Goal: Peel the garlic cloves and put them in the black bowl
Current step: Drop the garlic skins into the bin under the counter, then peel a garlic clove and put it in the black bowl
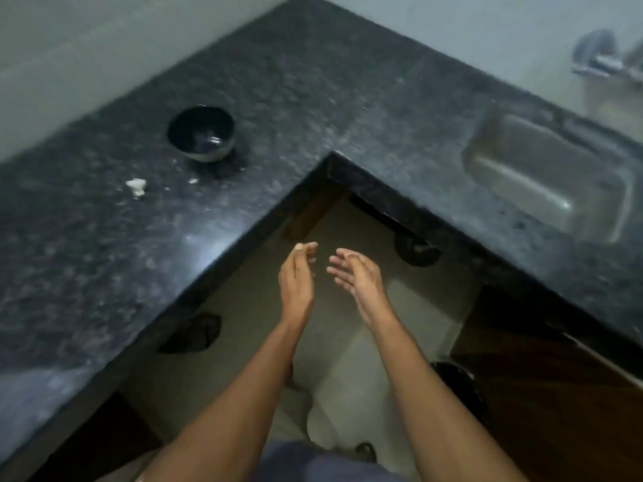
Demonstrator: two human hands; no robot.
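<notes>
I see my left hand (296, 273) pinching a pale bit, likely a garlic clove (299, 246), at its fingertips; my right hand (355, 273) hangs with fingers spread, holding nothing. The black bowl (201, 133) sits far left on the counter (313, 99), white garlic bits (136, 186) near it.

A home kitchen, seen from above: an L-shaped dark speckled stone countertop (313, 99) runs along plain pale walls (87, 46), with a steel sink (549, 175) set into it at right, a blurred tap (602, 57) above, and wooden cabinet fronts (556, 394) below.
</notes>
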